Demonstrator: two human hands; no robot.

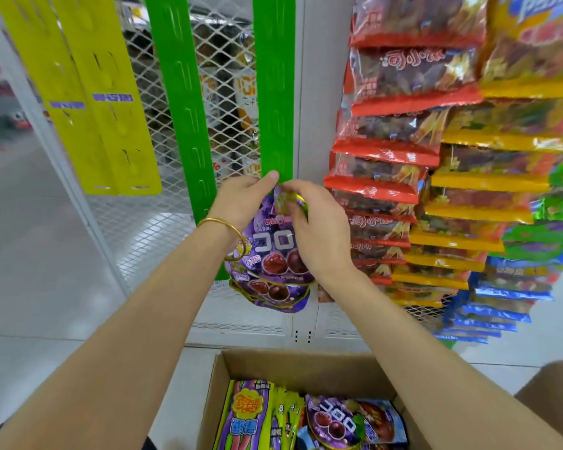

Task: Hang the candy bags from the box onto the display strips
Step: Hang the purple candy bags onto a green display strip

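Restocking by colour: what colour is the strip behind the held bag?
Green strip, clearest in the head view, behind the purple bag.

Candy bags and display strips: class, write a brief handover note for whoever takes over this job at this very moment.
Left hand and right hand: both pinch the top of a purple candy bag at the right green strip.
Done: one more purple bag shows just below it, apparently hung.
Left: hook this bag on; more bags wait in the cardboard box. The left green strip and yellow strips carry none.
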